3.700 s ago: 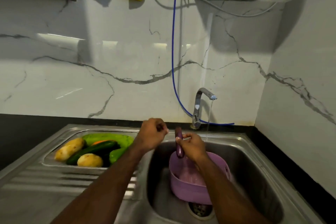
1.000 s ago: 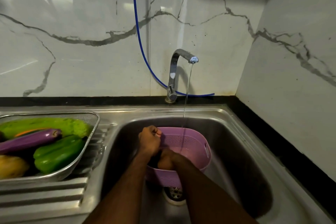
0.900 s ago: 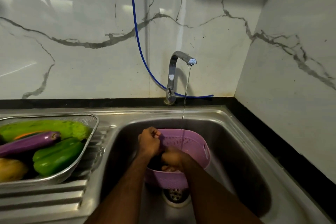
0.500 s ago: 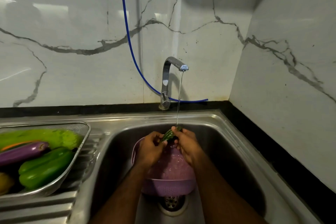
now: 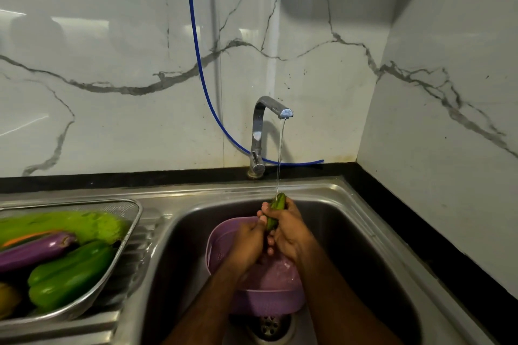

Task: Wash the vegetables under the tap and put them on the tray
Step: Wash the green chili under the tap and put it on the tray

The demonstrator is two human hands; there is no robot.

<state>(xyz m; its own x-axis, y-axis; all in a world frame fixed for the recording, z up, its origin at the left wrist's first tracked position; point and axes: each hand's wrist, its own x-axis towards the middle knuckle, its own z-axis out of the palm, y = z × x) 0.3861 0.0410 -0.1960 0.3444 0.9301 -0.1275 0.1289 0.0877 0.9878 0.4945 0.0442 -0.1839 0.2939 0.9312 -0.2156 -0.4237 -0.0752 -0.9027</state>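
Green vegetable (image 5: 276,209) being rinsed under tap (image 5: 262,131) stream.
Left hand (image 5: 248,244) and right hand (image 5: 290,228) fingers are closing around it above purple colander (image 5: 269,300); its lower end is hidden; tray (image 5: 131,230) is cut off far left.

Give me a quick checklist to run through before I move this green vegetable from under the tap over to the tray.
1. Water reaching the vegetable: ok. The stream from the tap lands on the tip of the green vegetable.
2. Grip: ok. Left hand and right hand both wrap around it.
3. Whole vegetable rinsed: cannot tell. The hands hide most of it.
4. Room on the tray: not ok without stacking. The purple eggplant, green pepper and a long green gourd already fill the visible part.
5. Path leftward: ok. Nothing stands between sink and tray.
6. Purple colander below: ok. It sits over the drain.
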